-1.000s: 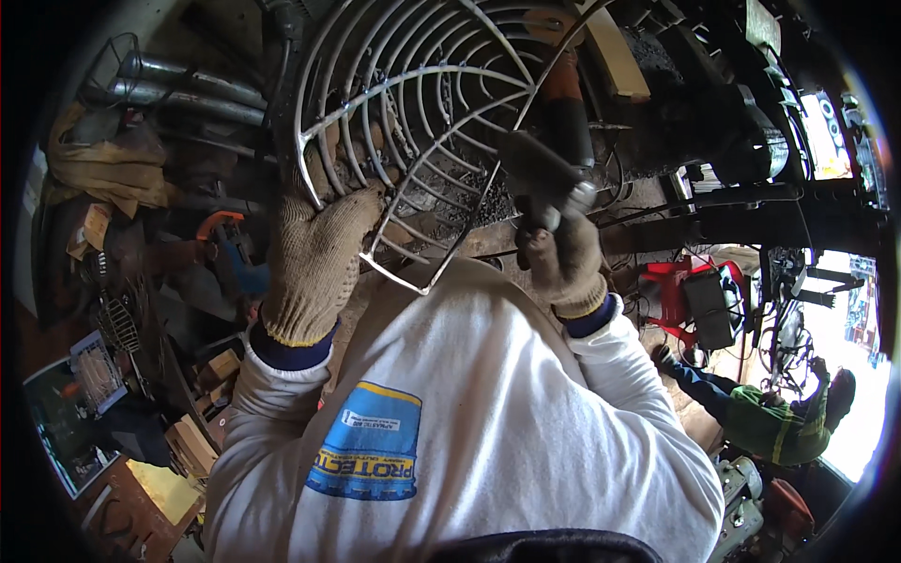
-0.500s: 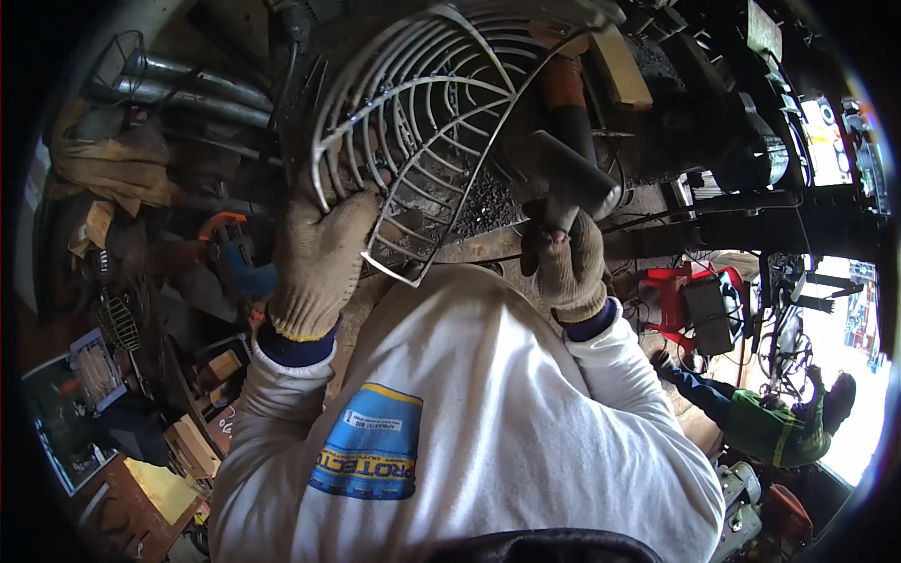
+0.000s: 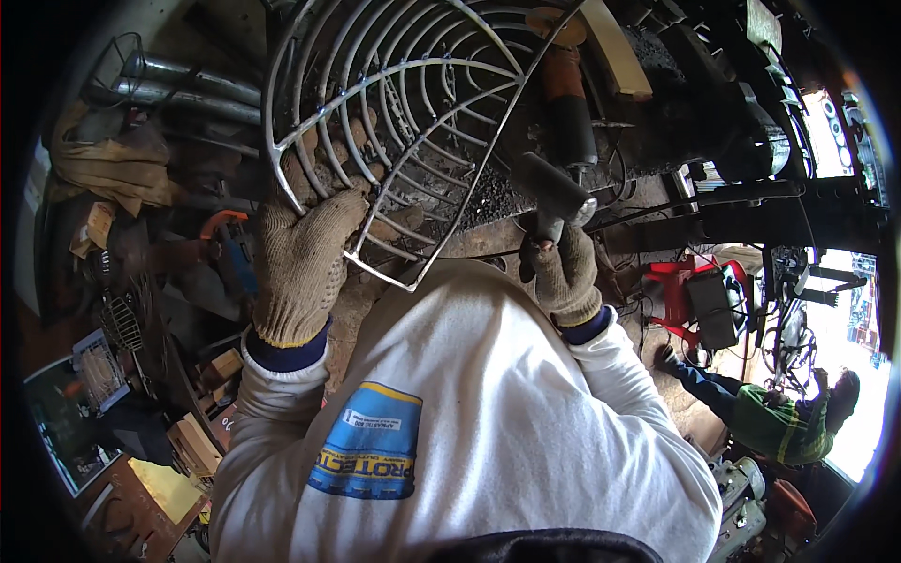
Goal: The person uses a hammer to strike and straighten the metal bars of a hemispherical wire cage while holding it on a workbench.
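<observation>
A curved cage of welded metal rods stands tilted in front of me, its ribs joined by crossing bars. My left hand, in a knitted glove, is closed round its lower left side; some fingers show between the ribs. In my gloved right hand is a hammer, gripped by the handle just below its cylindrical metal head. The hammer head is apart from the cage, to its right. Beyond it lies an orange and black angle grinder with a round disc.
A wooden block lies right of the grinder on the dark, littered bench. Metal pipes and a brown cloth are at left. A red chair stands to the right, near a person in a green top.
The cage has shifted left and tipped somewhat, with my left hand moving along. The hammer has dropped slightly nearer to me, still in my right hand.
</observation>
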### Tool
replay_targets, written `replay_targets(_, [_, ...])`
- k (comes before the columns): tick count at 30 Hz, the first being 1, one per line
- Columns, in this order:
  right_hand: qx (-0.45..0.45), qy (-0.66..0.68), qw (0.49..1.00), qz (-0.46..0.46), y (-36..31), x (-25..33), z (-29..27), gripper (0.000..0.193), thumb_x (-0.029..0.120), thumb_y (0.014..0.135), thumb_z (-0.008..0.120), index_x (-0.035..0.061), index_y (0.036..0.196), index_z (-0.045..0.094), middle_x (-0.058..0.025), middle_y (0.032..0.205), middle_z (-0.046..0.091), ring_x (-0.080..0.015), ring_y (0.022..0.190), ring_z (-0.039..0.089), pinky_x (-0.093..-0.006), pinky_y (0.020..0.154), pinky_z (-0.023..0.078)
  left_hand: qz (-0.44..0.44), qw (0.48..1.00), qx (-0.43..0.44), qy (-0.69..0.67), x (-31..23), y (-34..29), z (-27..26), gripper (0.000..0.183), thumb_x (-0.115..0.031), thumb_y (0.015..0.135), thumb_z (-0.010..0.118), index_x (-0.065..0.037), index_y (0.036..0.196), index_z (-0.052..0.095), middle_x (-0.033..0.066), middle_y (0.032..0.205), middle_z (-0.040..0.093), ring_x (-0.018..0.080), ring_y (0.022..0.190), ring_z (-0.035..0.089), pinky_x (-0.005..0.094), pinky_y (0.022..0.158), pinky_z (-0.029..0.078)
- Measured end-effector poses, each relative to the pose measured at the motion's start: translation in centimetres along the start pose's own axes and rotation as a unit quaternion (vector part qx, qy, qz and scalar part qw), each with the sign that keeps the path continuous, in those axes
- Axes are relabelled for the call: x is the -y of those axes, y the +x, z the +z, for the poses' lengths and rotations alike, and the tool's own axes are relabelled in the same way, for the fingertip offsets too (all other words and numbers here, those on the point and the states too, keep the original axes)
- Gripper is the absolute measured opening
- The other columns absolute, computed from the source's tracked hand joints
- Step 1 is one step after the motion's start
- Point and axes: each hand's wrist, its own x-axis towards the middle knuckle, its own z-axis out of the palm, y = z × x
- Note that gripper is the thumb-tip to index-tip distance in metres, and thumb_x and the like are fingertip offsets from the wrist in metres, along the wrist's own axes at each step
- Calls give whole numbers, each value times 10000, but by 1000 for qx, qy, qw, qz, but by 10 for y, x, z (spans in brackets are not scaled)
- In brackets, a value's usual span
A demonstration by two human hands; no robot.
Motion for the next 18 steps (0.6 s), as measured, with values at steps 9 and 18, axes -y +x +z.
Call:
replay_targets(9, [71,-104,989,-79,10,26,5,400,201,886,634,-40,1200,573,-168,926,691,-308,818,693,-350,728,539,4,999,-12,-32,6,-4,6,486,54,824,530,-2,1306,552,111,1207,656,191,1019,660,312,872,548])
replay_targets(18, [52,-222,973,-12,12,3,9,440,242,870,677,-42,1186,561,-130,875,691,-275,790,691,-341,730,546,-11,986,5,166,9,-7,6,434,52,812,538,-11,1236,606,89,1092,700,134,894,668,265,756,543])
